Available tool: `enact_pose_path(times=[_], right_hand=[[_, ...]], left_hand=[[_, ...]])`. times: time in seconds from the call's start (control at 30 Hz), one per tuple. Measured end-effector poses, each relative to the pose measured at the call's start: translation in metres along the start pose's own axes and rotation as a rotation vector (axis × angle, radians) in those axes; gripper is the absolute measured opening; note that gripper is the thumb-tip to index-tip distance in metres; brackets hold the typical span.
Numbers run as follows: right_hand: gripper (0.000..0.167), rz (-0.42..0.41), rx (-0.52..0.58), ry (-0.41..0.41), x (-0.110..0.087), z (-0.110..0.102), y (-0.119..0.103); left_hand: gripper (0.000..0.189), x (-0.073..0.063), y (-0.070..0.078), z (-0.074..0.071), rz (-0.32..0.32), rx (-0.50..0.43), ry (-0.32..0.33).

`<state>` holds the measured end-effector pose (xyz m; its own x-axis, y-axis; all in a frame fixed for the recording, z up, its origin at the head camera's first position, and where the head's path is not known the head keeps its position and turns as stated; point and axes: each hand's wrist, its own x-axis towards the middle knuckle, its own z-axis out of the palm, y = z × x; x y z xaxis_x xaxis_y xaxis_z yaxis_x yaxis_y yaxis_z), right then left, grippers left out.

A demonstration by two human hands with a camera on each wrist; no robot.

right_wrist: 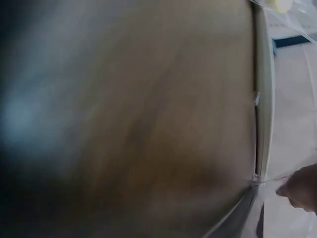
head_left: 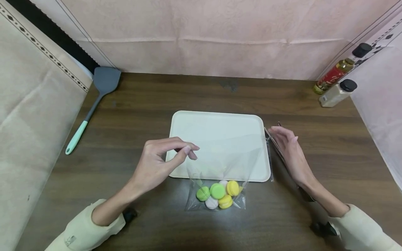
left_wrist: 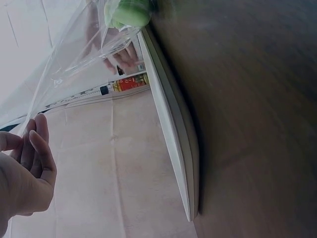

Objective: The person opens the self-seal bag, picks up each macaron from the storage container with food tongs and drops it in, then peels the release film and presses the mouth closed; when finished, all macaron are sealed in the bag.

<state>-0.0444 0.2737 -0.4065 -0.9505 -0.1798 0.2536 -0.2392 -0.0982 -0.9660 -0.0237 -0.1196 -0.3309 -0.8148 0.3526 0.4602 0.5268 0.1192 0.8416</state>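
Note:
A clear plastic bag [head_left: 242, 204] at the tray's near edge contains several green, yellow and white macarons [head_left: 217, 191]. My left hand [head_left: 163, 158] pinches its film between thumb and fingers, and the film stretches from there towards a green macaron [left_wrist: 130, 12] in the left wrist view. Past the tray's right edge, my right hand [head_left: 289, 150] is loosely curved over slim, dark metallic tongs [head_left: 274, 141]. Its thumb stands apart from the fingertips. I cannot tell whether these fingers grip the tongs. A white rectangular tray [head_left: 216, 129] lies between the hands.
A grey spatula [head_left: 106, 79] with a mint handle lies at the left. In the back right corner stand a red-labelled bottle [head_left: 333, 76] and a black-capped jar [head_left: 336, 94]. Cloth-like sheets [head_left: 204, 48] enclose the wooden table [head_left: 141, 115].

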Motion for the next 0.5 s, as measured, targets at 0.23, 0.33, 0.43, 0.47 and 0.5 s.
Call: enact_pose_path(times=[0.23,0.33,0.43,0.47,0.5], right_hand=[[0.074,-0.043,0.081,0.005,-0.003,0.0,0.004],[0.078,-0.103,-0.044,0.028,-0.005,-0.003,0.002],[0.073,-0.189,-0.284,0.075,-0.007,-0.005,-0.003],[0.071,-0.216,-0.361,0.1,-0.008,-0.005,-0.005],[0.068,-0.247,-0.434,0.13,-0.007,-0.005,-0.007]], left_hand=[[0.024,0.001,-0.001,0.0,0.006,0.003,-0.005],[0.025,0.0,-0.002,0.0,0.003,0.001,-0.008],[0.025,0.0,-0.002,-0.001,0.001,-0.004,-0.009],[0.026,0.0,-0.002,-0.001,0.003,-0.007,-0.008],[0.026,0.0,-0.002,-0.001,0.005,-0.008,-0.006]])
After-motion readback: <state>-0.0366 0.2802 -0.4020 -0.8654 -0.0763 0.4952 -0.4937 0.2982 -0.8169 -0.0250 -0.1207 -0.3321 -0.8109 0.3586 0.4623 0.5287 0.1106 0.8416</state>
